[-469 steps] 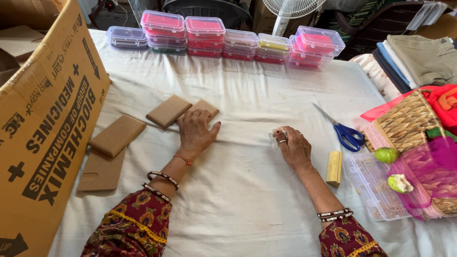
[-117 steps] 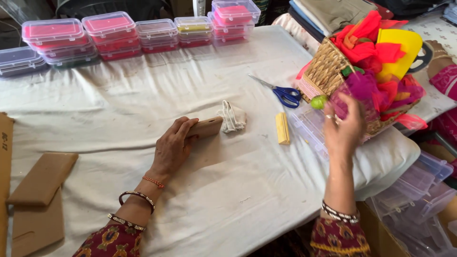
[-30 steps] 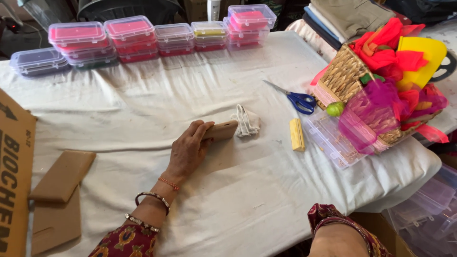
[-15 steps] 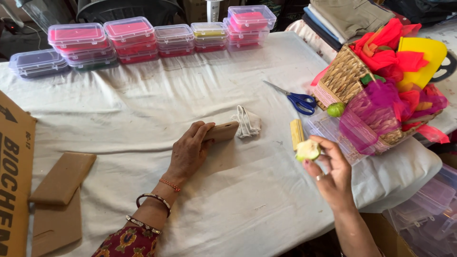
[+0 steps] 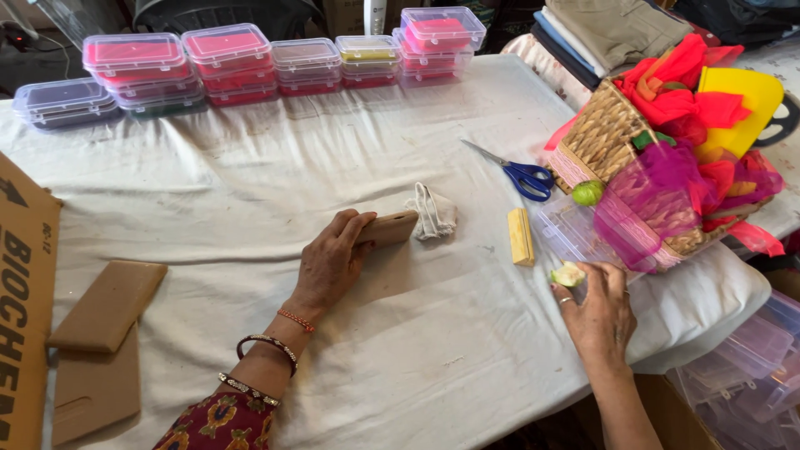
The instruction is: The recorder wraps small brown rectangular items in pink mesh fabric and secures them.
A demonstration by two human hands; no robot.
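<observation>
Left hand (image 5: 332, 260) at frame centre, fingers pressed flat on brown cardboard piece (image 5: 387, 227) on table (image 5: 250, 175); right hand (image 5: 598, 312) lower right, fingers pinching cut green fruit (image 5: 568, 274).

At my far left, a brown cardboard carton (image 5: 23, 308) with bold black print lies at the table edge. Beside it I see flat brown cardboard sleeves (image 5: 104, 337). Clear lidded plastic boxes (image 5: 242, 58), contents mostly pink, line the far edge.

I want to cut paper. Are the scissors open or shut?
Open a little. The scissors lie flat on the white cloth, their two blades parted in a narrow V, blue handles toward the basket.
</observation>
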